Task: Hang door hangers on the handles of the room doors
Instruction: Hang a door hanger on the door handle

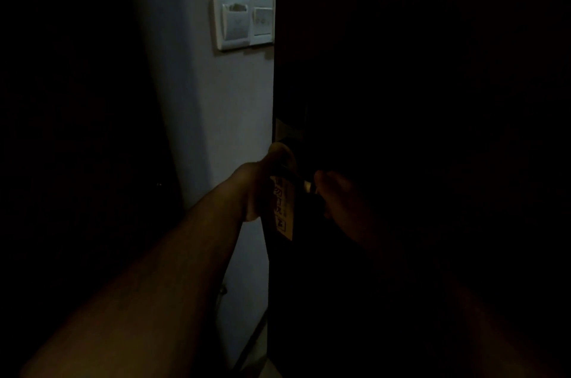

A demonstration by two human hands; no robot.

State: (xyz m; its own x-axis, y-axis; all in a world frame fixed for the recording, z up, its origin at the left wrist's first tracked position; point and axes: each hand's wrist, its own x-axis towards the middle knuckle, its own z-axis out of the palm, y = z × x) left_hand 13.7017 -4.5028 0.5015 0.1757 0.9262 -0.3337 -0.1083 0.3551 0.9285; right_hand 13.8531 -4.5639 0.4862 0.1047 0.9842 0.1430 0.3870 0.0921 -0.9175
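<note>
It is very dark, so the door point(401, 99) is almost black and its handle point(306, 184) is hard to see. The left hand point(255, 192) holds the door hanger point(282, 207) by the handle. The right hand point(343, 201) is there too; its grip is unclear. A key card switch point(234, 21) sits on the pale wall point(210, 130).

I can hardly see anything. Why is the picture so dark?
Head view: the light is very dim; only the wall and switch plate catch light. The door is nearly black, so the handle is lost. The left hand, right hand and hanger barely show.
</note>
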